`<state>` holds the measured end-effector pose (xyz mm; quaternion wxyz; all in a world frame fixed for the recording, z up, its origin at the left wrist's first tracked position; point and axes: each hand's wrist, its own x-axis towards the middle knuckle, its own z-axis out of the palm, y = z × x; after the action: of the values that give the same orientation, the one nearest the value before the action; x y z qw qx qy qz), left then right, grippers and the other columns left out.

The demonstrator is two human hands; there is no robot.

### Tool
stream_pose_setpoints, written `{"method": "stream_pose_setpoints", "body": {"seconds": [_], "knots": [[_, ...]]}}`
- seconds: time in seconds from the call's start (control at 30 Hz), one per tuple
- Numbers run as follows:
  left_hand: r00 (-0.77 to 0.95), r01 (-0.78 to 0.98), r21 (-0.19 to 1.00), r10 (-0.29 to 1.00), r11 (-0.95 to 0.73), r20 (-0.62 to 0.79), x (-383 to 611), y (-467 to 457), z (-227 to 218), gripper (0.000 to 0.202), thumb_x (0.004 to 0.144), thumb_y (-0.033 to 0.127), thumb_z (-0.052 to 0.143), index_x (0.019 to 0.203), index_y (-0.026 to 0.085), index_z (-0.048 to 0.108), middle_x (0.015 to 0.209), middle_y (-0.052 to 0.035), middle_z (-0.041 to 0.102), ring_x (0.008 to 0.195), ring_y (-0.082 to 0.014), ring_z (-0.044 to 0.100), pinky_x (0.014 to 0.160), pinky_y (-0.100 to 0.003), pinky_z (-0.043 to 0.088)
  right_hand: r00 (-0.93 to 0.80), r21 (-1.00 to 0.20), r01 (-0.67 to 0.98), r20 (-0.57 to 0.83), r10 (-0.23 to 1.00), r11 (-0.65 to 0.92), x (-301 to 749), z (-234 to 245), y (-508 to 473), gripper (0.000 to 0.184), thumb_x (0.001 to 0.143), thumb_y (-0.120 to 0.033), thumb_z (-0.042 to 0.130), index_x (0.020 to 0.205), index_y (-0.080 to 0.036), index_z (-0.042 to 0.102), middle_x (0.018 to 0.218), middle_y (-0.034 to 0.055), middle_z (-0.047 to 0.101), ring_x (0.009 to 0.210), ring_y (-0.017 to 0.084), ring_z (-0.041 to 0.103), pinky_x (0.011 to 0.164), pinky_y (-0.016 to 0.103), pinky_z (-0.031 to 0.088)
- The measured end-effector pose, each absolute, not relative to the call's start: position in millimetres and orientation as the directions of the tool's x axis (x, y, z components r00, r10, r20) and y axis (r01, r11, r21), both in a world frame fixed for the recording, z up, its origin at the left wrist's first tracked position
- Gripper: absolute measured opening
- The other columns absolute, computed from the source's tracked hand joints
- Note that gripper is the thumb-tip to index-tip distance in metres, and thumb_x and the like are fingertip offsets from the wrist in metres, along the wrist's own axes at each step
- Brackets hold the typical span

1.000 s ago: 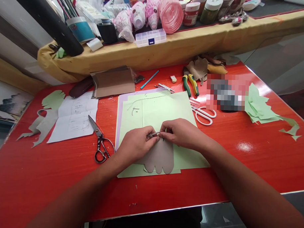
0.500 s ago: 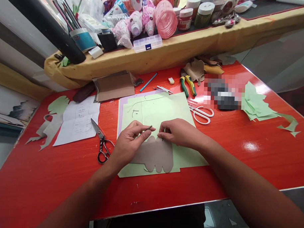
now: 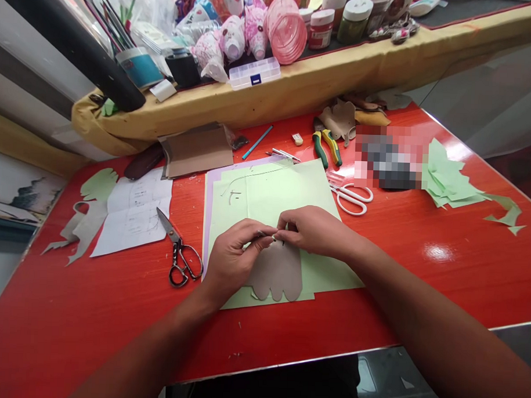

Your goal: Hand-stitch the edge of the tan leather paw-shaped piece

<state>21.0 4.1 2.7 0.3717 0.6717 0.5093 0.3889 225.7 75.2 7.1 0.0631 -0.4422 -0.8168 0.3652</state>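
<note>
My left hand (image 3: pixel 240 250) is closed, with a small thin dark rod (image 3: pixel 261 233) pinched between thumb and forefinger. Its fingertips meet those of my right hand (image 3: pixel 310 228), which is also in a pinch. A tiny dark tip shows under the right fingers; what they hold is too small to name. Just below both hands lies a flat grey-brown piece with scalloped edges (image 3: pixel 278 272), its upper edge partly covered by the fingers. It rests on light green sheets (image 3: pixel 287 194), where a few thin dark bits (image 3: pixel 234 196) lie.
Black-handled scissors (image 3: pixel 180 254) and a sketched paper (image 3: pixel 138 212) lie to the left. White-handled scissors (image 3: pixel 352 197), pliers (image 3: pixel 326 148) and green scraps (image 3: pixel 449 176) are to the right. Behind stands a shelf with a yellow cloth edge (image 3: pixel 340 62), crowded with jars.
My left hand has moved right and slightly down, bringing the dark rod up against my right fingertips. It covers more of the grey-brown piece. My right hand has hardly moved.
</note>
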Motion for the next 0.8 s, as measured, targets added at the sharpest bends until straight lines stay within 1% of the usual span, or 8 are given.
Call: {"method": "stream_pose_setpoints", "body": {"seconds": [0.23,0.47,0.8], "knots": [[0.203,0.409,0.886,0.969,-0.216,0.142,22.7,5.8,-2.6,0.019,0.097,0.016,0.064,0.105,0.025,0.079,0.101,-0.0039,0.075,0.094,-0.0186,0.069,0.085,-0.031,0.056,-0.601,-0.659,0.672,-0.218,0.769,0.339,226.2,6.0,75.1,0.019,0.095,-0.036,0.065,0.087,-0.023,0.076,0.080,0.0009,0.075,0.066,0.015,0.060,0.061,0.027,0.033],[0.218,0.423,0.874,0.963,-0.240,0.159,23.8,5.7,-2.0,0.020,0.097,0.017,0.063,0.105,0.026,0.079,0.101,-0.0039,0.075,0.094,-0.0188,0.069,0.084,-0.032,0.056,-0.596,-0.650,0.676,-0.206,0.776,0.347,225.9,4.3,75.0,0.023,0.096,-0.042,0.065,0.088,-0.023,0.076,0.080,0.0012,0.075,0.066,0.015,0.060,0.060,0.027,0.033],[0.234,0.442,0.856,0.956,-0.267,0.177,24.0,5.4,-2.4,0.022,0.098,0.015,0.061,0.107,0.025,0.078,0.101,-0.0037,0.075,0.094,-0.0180,0.069,0.083,-0.030,0.056,-0.600,-0.648,0.672,-0.193,0.776,0.358,226.3,1.9,76.1,0.020,0.095,-0.039,0.065,0.089,-0.023,0.077,0.079,0.0006,0.075,0.067,0.015,0.060,0.060,0.027,0.034]]}}
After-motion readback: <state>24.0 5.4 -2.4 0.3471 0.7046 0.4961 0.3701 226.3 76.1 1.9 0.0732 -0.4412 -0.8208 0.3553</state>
